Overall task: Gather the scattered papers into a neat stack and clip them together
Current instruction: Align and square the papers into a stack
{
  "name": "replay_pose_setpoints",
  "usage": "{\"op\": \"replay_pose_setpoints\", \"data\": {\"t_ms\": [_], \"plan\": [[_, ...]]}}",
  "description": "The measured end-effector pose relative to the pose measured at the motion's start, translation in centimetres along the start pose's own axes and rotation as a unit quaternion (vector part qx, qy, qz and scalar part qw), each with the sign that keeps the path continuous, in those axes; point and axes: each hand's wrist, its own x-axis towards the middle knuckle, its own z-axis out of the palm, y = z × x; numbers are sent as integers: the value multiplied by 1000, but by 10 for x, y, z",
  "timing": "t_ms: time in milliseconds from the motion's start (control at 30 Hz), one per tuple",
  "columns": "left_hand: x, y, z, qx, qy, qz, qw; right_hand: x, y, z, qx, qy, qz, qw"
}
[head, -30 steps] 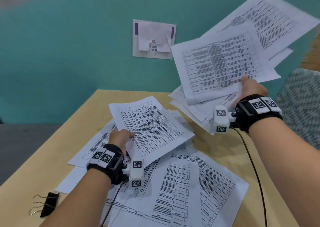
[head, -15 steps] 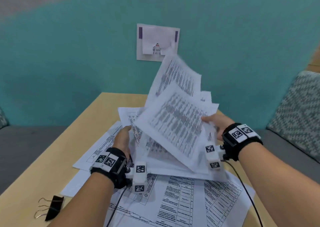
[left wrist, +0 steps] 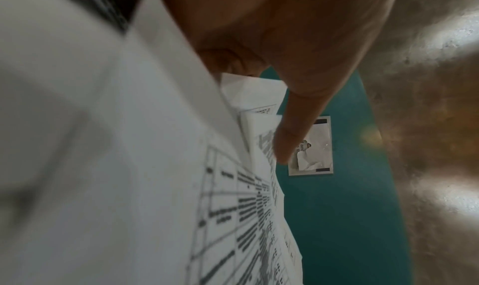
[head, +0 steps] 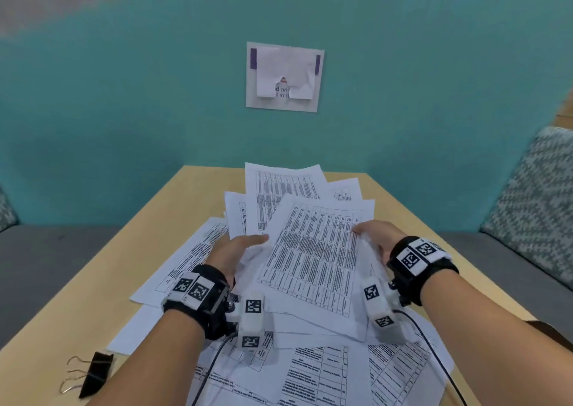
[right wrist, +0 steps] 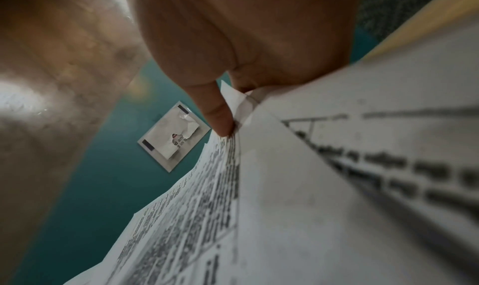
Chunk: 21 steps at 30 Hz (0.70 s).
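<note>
The clip, a black binder clip with wire handles, lies on the table at the near left edge, apart from the papers and untouched.

Just right of it, loose sheets lie flat and fanned out on the table, passing under the left forearm.

The left hand holds the left edge of the bundle. The thumb lies on top of the sheets. The left wrist view shows one finger extended along the paper edge; the other fingers are curled behind the sheets.

The bundle sits at centre, raised off the table between both hands. Its sheets are skewed, with corners projecting at the far end. It is not yet squared.

The right hand grips the right edge of the bundle. The right wrist view shows the thumb pinching the sheets against the fingers beneath.

More flat sheets lie at the near right, under the bundle and the right forearm.

Progress, as judged: gathering is partly done. Remaining steps: collect the flat sheets on both sides, align all edges, then fit the clip.

Limits of view: the number of sheets in the bundle cannot be counted. The fingers below the bundle are hidden in the head view. Both wrist views are blurred close to the lens. The printed text is illegible.
</note>
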Motion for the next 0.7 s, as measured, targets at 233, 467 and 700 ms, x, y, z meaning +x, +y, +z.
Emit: {"op": "replay_pose_setpoints", "data": {"t_ms": [233, 467, 700], "plan": [[-2, 4, -2, -30, -16, 79, 996, 10, -3, 15, 84, -129, -5, 988], [-31, 37, 5, 9, 36, 256, 966, -35, -28, 3, 226, -119, -106, 961], [-40, 97, 27, -7, 45, 368, 929, -60, -61, 5, 318, 15, -338, 886]]}}
